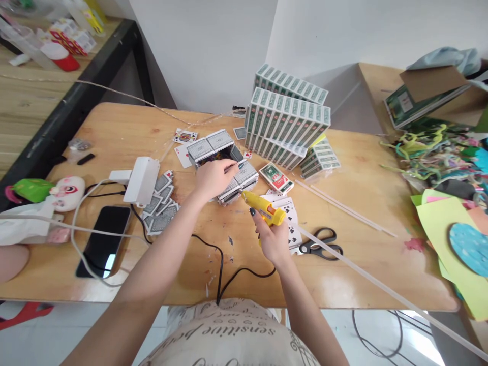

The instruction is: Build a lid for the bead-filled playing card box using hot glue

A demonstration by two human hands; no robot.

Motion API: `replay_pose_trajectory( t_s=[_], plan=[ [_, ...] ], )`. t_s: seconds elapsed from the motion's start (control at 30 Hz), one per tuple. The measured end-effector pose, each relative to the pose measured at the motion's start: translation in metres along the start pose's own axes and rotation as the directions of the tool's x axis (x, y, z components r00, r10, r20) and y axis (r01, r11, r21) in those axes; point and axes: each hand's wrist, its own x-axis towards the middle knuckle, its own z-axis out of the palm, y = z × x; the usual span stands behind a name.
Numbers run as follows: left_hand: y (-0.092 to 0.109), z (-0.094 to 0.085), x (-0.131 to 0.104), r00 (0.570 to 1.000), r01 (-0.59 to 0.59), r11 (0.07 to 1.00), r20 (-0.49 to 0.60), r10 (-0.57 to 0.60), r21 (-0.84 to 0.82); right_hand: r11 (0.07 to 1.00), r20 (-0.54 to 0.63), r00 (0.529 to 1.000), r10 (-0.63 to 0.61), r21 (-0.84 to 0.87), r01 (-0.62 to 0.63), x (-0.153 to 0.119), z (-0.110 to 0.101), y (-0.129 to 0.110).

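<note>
My right hand (273, 239) is wrapped around a yellow hot glue gun (267, 208) with a long clear glue stick (354, 274) trailing out of its back. Its nozzle points at the front side of a hollow box built from grey-backed playing cards (213, 145). Over the near part of that box, my left hand (215, 178) closes its fingers on the upper edge; the fingertips are partly hidden. Loose face-up cards (293, 218) lie under the glue gun, and face-down cards (162, 211) lie left of my left forearm.
Stacked card packs (287, 122) stand at the back, with a single green card pack (276, 178) before them. Black scissors (322, 244) and two glue sticks (343, 207) lie on the right. A phone (104, 239), white power strip (142, 180) and cables occupy the left.
</note>
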Motion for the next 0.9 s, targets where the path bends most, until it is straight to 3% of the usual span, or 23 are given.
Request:
replay_pose_trajectory(
  t_s=[0.27,0.9],
  plan=[
    [0.0010,-0.0002,-0.0002,1.000,0.003,1.000,0.004,-0.003,-0.026,0.999,-0.055,0.998,-0.012,-0.040,0.009,0.0026,-0.0062,0.0028],
    [0.0038,0.0009,-0.0022,0.999,0.038,0.999,-0.018,-0.038,-0.003,1.000,-0.009,1.000,0.004,0.005,-0.004,-0.0005,-0.0014,0.0009]
  ],
)
